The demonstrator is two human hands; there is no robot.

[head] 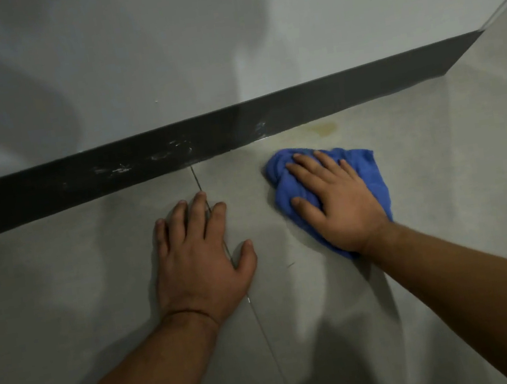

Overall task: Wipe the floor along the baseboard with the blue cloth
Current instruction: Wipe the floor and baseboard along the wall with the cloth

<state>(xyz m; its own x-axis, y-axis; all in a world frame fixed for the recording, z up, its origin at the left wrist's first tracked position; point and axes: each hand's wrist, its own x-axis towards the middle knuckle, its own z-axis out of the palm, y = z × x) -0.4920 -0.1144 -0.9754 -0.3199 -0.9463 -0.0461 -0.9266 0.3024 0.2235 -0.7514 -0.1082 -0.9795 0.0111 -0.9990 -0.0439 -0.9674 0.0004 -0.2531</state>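
A crumpled blue cloth lies on the grey tiled floor, a short way in front of the dark baseboard. My right hand presses flat on top of the cloth with straight, spread fingers; much of the cloth is hidden under the palm. My left hand rests flat on the bare floor to the left of the cloth, fingers pointing toward the baseboard, across a tile joint.
The baseboard runs diagonally from lower left to upper right under a pale wall and carries white scuff marks. A yellowish stain sits on the floor just beyond the cloth. At the far right the wall turns a corner.
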